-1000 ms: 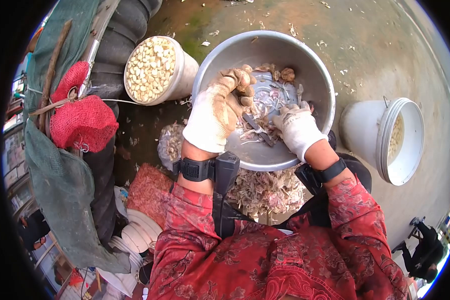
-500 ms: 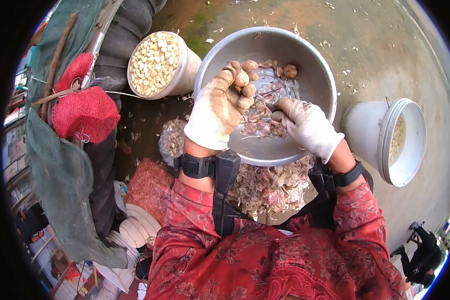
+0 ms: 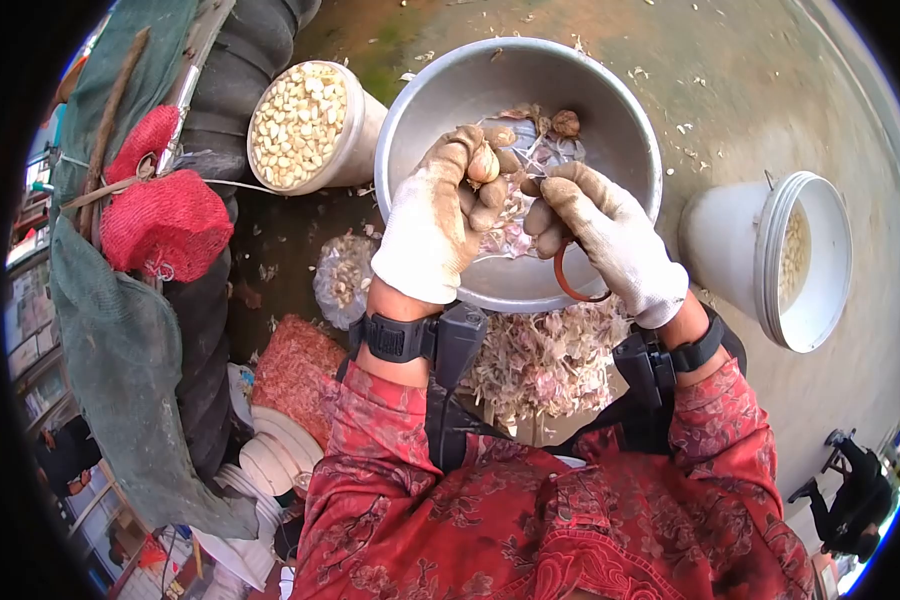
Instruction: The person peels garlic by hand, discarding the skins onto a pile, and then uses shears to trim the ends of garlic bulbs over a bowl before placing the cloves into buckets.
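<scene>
My left hand (image 3: 435, 205), in a soiled white work glove, is closed around a garlic bulb (image 3: 484, 163) above the metal basin (image 3: 410, 120). Close beside it, my gloved right hand (image 3: 605, 230) grips what looks like a pair of scissors (image 3: 576, 283); a reddish-brown handle loop hangs below the fingers. The fingers mostly hide the blades, whose tips point toward my left hand. Inside the basin lie papery garlic skins (image 3: 515, 240) and another garlic bulb (image 3: 566, 123) near the far right side.
A white bucket heaped with peeled cloves (image 3: 300, 125) stands left of the basin. At right, a tilted white bucket (image 3: 725, 245) holds some cloves. A pile of skins (image 3: 545, 365) lies below the basin, near a clear bag (image 3: 343, 280) and red mesh sack (image 3: 295, 370). A person (image 3: 855, 495) sits far right.
My right hand has turned and moved slightly left and up toward the bulb, bringing the reddish handle loop into view. The bulb in my left hand now shows more. The whole view has shifted slightly.
</scene>
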{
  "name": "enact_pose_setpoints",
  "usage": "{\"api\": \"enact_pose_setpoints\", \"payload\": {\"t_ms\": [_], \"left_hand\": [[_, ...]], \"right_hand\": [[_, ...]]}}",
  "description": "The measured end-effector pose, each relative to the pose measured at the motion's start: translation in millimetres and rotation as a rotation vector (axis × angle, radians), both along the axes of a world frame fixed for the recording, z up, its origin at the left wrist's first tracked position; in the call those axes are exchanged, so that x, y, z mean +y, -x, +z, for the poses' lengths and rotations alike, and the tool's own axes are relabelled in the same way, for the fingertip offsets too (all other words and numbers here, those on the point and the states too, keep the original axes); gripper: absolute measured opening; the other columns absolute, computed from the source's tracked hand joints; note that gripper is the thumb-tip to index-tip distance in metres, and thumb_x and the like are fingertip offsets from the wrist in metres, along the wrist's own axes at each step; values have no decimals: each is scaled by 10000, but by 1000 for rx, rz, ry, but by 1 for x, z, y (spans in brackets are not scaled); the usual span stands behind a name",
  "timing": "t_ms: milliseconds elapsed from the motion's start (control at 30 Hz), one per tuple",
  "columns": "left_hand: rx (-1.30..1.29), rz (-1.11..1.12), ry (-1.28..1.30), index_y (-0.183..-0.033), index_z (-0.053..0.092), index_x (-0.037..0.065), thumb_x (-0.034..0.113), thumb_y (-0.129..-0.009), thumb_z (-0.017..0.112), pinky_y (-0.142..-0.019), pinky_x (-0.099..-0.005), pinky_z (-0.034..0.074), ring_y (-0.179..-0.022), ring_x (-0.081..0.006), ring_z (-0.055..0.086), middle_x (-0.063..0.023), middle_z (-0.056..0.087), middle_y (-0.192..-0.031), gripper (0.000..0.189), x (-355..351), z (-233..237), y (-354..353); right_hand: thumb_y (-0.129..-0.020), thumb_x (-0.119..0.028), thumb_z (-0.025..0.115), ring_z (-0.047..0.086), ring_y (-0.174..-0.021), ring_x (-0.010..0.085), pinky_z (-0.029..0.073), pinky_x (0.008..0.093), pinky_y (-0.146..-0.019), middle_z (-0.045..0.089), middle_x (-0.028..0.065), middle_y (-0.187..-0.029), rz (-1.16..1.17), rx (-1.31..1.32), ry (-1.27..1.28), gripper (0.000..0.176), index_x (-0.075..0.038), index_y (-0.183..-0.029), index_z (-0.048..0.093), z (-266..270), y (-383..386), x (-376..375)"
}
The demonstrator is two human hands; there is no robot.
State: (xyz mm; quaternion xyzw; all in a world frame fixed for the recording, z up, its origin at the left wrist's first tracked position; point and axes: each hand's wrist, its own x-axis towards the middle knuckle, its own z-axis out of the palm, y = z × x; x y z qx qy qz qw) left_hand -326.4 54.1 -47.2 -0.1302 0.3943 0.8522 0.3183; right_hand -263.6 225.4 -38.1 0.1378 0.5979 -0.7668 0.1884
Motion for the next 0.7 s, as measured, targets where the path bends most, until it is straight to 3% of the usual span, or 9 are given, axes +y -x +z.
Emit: {"api": "enact_pose_setpoints", "payload": {"t_ms": [100, 300, 433, 500, 533, 633, 700], "left_hand": [[-21, 2, 13, -1155, 497, -66, 281, -1037, 378, -481, -168, 317, -654, -77, 458, 12, 440, -771, 386, 4, 2, -4], [38, -102, 82, -1195, 483, -94, 279, -1034, 384, -486, -165, 318, -660, -71, 459, 27, 440, -769, 419, 7, 3, -12], [38, -111, 112, -1204, 482, -99, 278, -1032, 385, -487, -162, 320, -658, -69, 462, 30, 438, -763, 425, 12, 9, -16], [20, -80, 137, -1043, 578, -9, 191, -987, 433, -478, -170, 289, -589, -44, 425, 44, 457, -733, 253, 14, 11, -17], [20, -81, 137, -1043, 578, -9, 191, -987, 433, -478, -170, 289, -589, -44, 425, 44, 457, -733, 253, 14, 10, -17], [59, -114, 108, -1049, 585, -12, 186, -986, 436, -482, -166, 297, -582, -46, 422, 39, 470, -742, 256, 11, 8, -18], [84, -160, 190, -1171, 535, -62, 261, -1035, 358, -478, -159, 315, -624, -63, 459, 36, 446, -742, 392, 12, 10, -20]], "right_hand": [[-982, -221, 502, 535, -644, 71, 465, 232, -617, 608, 13, -818, -56, -14, 75, 239, -15, -1072, 583, -5, -4, 1], [-971, -283, 517, 480, -609, 47, 414, 218, -551, 571, -18, -730, -11, -102, -76, 260, -46, -1023, 611, 5, -8, 1], [-970, -294, 518, 472, -605, 41, 398, 212, -541, 567, -25, -720, -19, -121, -48, 265, -54, -1023, 616, 6, -11, 3], [-967, -306, 525, 464, -599, 39, 389, 207, -533, 561, -28, -712, -16, -96, -75, 275, -52, -1019, 619, 7, -12, 3], [-967, -306, 525, 464, -599, 39, 389, 207, -533, 561, -28, -712, -17, -97, -74, 275, -52, -1019, 619, 7, -12, 3], [-965, -303, 530, 461, -598, 41, 383, 210, -528, 558, -27, -715, -22, -111, -72, 274, -50, -1011, 624, 9, -13, 3], [-965, -297, 532, 464, -622, 41, 380, 208, -541, 560, -27, -729, -11, -129, -27, 271, -44, -990, 628, 9, -14, 4]]}}
